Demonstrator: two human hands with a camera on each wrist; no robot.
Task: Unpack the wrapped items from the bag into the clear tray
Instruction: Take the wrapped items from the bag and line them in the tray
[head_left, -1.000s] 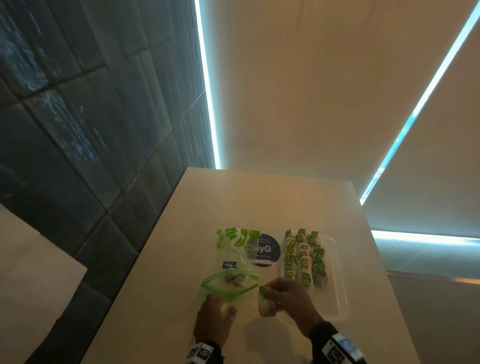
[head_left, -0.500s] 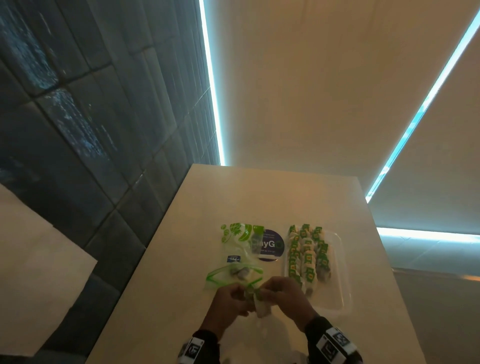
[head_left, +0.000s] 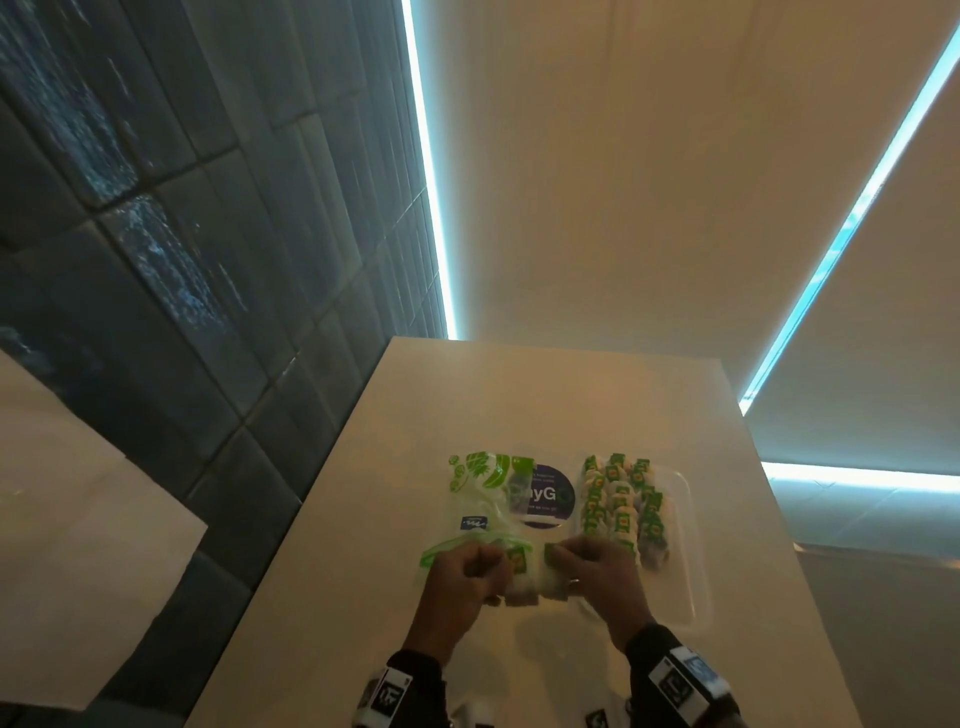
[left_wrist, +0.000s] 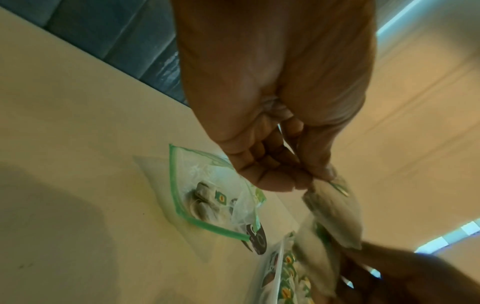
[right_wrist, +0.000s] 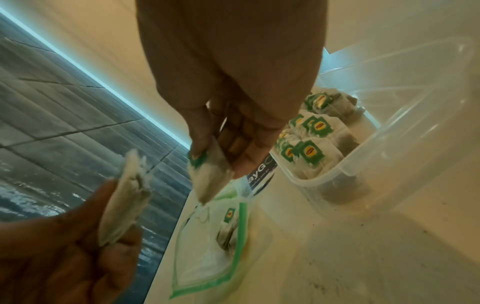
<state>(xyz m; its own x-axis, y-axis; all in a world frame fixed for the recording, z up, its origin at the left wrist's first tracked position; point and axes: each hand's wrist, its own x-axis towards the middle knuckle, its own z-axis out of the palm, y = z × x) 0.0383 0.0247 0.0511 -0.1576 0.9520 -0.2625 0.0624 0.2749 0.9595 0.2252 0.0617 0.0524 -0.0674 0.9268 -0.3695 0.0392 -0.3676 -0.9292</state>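
Note:
In the head view my left hand (head_left: 501, 566) and right hand (head_left: 558, 558) are close together above the table, just in front of the zip bag (head_left: 472, 519). Each pinches one white tea bag with a green tag. The left one's tea bag (left_wrist: 335, 211) hangs from thumb and forefinger. The right one's tea bag (right_wrist: 210, 176) hangs the same way. The zip bag (right_wrist: 207, 246) lies flat, its green seal open, with a few tea bags (right_wrist: 228, 226) inside. The clear tray (head_left: 685, 551) sits to the right, holding several rows of tea bags (head_left: 618, 499).
A round dark sticker (head_left: 543, 493) lies on the table between zip bag and tray. The beige table (head_left: 519, 405) runs away from me; a dark tiled wall (head_left: 208, 312) borders its left side. Fine crumbs speckle the table surface (right_wrist: 363, 257) near the tray.
My left hand left the table by the zip bag and met the right hand. Now the hands have drawn slightly apart, each with one tea bag.

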